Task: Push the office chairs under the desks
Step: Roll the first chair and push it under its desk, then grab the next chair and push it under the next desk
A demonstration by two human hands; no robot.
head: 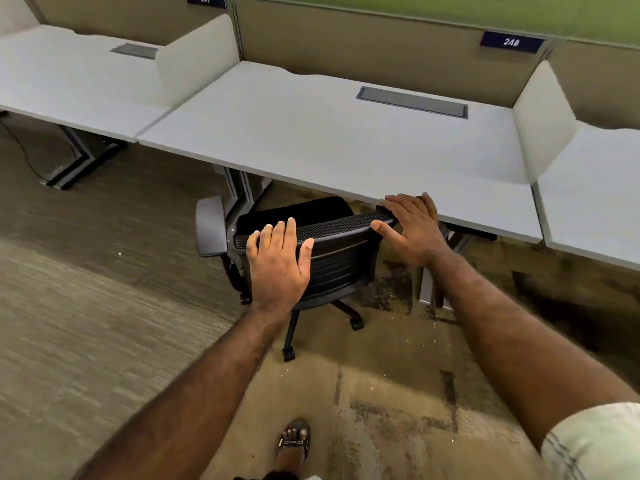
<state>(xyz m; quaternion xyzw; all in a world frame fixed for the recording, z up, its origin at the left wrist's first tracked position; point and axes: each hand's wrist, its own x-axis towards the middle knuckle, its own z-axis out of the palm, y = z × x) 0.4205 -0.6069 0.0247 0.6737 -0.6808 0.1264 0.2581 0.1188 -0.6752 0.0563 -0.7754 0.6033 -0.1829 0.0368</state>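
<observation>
A black mesh-backed office chair (337, 261) stands at the front edge of the white desk (329, 140) marked 248, its seat under the desktop and its backrest just in front of the edge. My left hand (278, 261) lies flat with straight fingers against the left part of the backrest top. My right hand (414, 226) rests with straight fingers on the right end of the backrest top, where it meets the desk edge. The chair's grey left armrest (211, 226) sticks out beside the desk leg; its right armrest is hidden.
A second white desk (76, 88) marked 247 stands to the left, a third (595, 188) to the right, with white dividers between. Grey desk legs (242, 188) stand beside the chair. A black cable (20, 147) trails on the carpet at left. My sandalled foot (294, 441) is below.
</observation>
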